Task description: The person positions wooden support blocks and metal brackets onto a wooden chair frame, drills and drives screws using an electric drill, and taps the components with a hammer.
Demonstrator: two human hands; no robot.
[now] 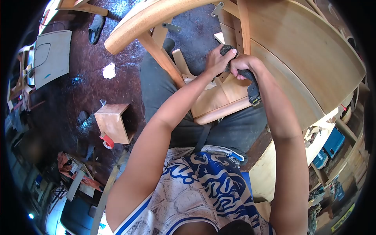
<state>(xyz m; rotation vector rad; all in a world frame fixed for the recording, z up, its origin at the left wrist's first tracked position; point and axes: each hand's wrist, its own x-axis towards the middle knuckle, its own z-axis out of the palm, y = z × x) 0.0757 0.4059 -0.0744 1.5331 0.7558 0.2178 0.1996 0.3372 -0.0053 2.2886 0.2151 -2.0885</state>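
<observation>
A black cordless power tool (253, 93) is held over a wooden frame between my legs. My left hand (220, 59) is closed around the tool's front end. My right hand (243, 65) wraps its handle, with the battery end hanging below the wrist. Under the hands, the light wood frame has a rounded front rail (225, 111) and a slanted leg (162, 58). A long curved wooden bar (145, 23) crosses above it. The tool's tip and the spot it meets are hidden by my hands.
A large curved wooden panel (297, 51) fills the right side. On the dark floor at left are a small wooden box (113, 122), red tape (107, 141), a black shoe (95, 29) and a grey board (51, 58). Blue cases (334, 141) lie far right.
</observation>
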